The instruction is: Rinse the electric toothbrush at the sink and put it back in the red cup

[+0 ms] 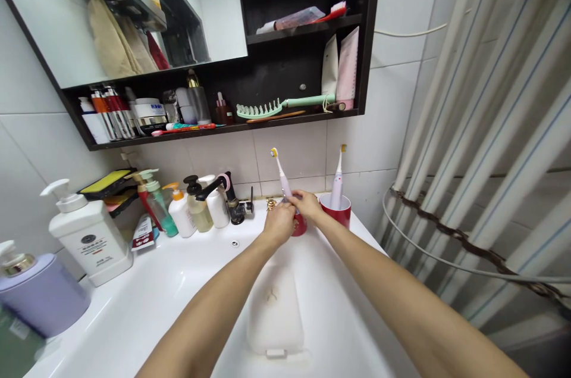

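Note:
At the sink's back edge, my left hand [280, 222] is closed at the left side of a red cup [300, 225]; whether it grips the rim or something in it is hidden. My right hand [307, 204] is closed by the lower end of a pale purple electric toothbrush [284, 180], its fingers meeting the left hand's. That toothbrush stands nearly upright over the cup, head up. Just right of my right hand, a second red cup [342, 214] with a white inside holds another electric toothbrush [338, 187].
A black faucet [236, 205] and pump bottles [182, 211] line the back left of the white sink [178, 283]. A translucent case [275, 312] lies below my forearms. Above hangs a dark shelf [285, 119]; pipes [482, 98] run down the right.

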The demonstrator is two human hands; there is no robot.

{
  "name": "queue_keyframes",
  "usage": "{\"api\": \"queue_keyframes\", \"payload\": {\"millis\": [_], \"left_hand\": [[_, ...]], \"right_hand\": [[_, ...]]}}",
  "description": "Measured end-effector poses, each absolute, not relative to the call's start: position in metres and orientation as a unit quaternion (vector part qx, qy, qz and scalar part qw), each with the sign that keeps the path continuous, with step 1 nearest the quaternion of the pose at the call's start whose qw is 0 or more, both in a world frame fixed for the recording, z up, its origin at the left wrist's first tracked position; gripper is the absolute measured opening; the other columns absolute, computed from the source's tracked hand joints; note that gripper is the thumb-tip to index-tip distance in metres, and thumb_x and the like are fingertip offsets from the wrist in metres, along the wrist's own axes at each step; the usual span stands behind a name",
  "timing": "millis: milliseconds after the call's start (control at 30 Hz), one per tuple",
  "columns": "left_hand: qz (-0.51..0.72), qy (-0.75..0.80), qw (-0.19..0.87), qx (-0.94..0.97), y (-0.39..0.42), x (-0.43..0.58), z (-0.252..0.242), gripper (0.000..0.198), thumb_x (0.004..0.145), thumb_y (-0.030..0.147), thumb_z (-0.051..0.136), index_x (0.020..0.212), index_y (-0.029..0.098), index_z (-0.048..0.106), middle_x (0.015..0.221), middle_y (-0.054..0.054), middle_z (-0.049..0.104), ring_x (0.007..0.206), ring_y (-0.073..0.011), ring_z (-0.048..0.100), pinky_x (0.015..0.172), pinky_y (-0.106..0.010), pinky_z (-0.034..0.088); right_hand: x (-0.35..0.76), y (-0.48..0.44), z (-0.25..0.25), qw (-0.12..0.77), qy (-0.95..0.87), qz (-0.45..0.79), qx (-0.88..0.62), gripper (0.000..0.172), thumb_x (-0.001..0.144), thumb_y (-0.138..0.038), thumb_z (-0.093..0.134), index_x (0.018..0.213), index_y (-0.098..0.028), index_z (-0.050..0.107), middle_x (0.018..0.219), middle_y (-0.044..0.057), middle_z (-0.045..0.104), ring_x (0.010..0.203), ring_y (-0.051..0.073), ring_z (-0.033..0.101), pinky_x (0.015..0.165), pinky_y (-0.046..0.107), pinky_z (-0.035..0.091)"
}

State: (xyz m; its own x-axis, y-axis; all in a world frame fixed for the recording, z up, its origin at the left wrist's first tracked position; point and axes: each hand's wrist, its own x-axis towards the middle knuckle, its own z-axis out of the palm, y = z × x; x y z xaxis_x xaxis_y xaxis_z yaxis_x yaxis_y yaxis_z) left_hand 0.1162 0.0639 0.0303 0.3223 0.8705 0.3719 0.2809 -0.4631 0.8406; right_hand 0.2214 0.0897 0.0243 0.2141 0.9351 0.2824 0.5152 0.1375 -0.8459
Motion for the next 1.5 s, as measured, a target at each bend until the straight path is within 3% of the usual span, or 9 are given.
{"api": "queue_keyframes", "payload": {"millis": [267,467,633,767,933,1267,1500], "left_hand": [[0.452,0.419,0.343,0.709,0.075,0.126,0.021,0.026,0.05,-0.005,0.048,0.042,0.019,0.043,0.058,-0.002,0.047,0.094,-0.0215,0.041,0.088,-0.033,0.02],[0.32,0.497,0.166,0.789,0.079,0.133,0.026,0.015,0.059,0.009,0.047,0.07,0.016,0.055,0.078,-0.007,0.054,0.087,-0.0212,0.046,0.079,-0.032,0.031],[0.186,0.514,0.012,0.837,0.083,0.136,0.029,0.021,0.067,0.015,0.039,0.082,0.013,0.054,0.084,-0.01,0.055,0.081,-0.0192,0.049,0.068,-0.028,0.037],[0.177,0.478,-0.029,0.86,0.086,0.132,0.026,0.019,0.068,0.019,0.039,0.082,0.016,0.053,0.084,-0.007,0.055,0.084,-0.0181,0.047,0.069,-0.027,0.036],[0.189,0.461,-0.03,0.866,0.089,0.128,0.022,0.019,0.069,0.02,0.039,0.083,0.016,0.051,0.085,-0.006,0.053,0.085,-0.0172,0.045,0.071,-0.027,0.035],[0.198,0.449,-0.037,0.871,0.085,0.129,0.024,0.022,0.069,0.013,0.036,0.085,0.015,0.05,0.088,-0.008,0.051,0.086,-0.0176,0.044,0.073,-0.028,0.034],[0.311,0.451,0.033,0.836,0.064,0.105,0.026,0.03,0.063,0.012,0.043,0.092,0.014,0.048,0.098,-0.008,0.048,0.092,-0.0179,0.039,0.078,-0.028,0.031]], "right_hand": [[0.218,0.103,0.038,0.459,-0.596,0.168,-0.637,0.027,0.076,-0.027,0.038,0.099,-0.015,0.043,0.099,0.005,0.048,0.083,0.014,0.049,0.07,0.034,0.041],[0.211,0.113,0.051,0.418,-0.609,0.139,-0.659,0.026,0.065,-0.033,0.052,0.086,-0.017,0.051,0.079,0.002,0.056,0.075,0.014,0.051,0.07,0.029,0.039],[0.212,0.125,0.057,0.377,-0.618,0.136,-0.676,0.03,0.069,-0.032,0.047,0.094,-0.016,0.046,0.087,0.003,0.053,0.079,0.014,0.05,0.071,0.032,0.039],[0.219,0.133,0.062,0.349,-0.622,0.159,-0.683,0.025,0.076,-0.026,0.038,0.097,-0.015,0.045,0.098,0.005,0.048,0.083,0.014,0.048,0.07,0.033,0.041],[0.231,0.133,0.059,0.344,-0.636,0.214,-0.656,0.027,0.075,-0.027,0.039,0.098,-0.014,0.044,0.098,0.005,0.048,0.082,0.014,0.049,0.069,0.033,0.041],[0.227,0.13,0.051,0.449,-0.608,0.191,-0.626,0.026,0.075,-0.026,0.039,0.099,-0.015,0.043,0.099,0.005,0.048,0.083,0.014,0.049,0.07,0.034,0.041],[0.256,0.062,0.064,0.566,-0.525,0.109,-0.626,0.023,0.071,-0.02,0.04,0.093,-0.016,0.049,0.088,0.004,0.054,0.083,0.014,0.048,0.075,0.031,0.036]]}}
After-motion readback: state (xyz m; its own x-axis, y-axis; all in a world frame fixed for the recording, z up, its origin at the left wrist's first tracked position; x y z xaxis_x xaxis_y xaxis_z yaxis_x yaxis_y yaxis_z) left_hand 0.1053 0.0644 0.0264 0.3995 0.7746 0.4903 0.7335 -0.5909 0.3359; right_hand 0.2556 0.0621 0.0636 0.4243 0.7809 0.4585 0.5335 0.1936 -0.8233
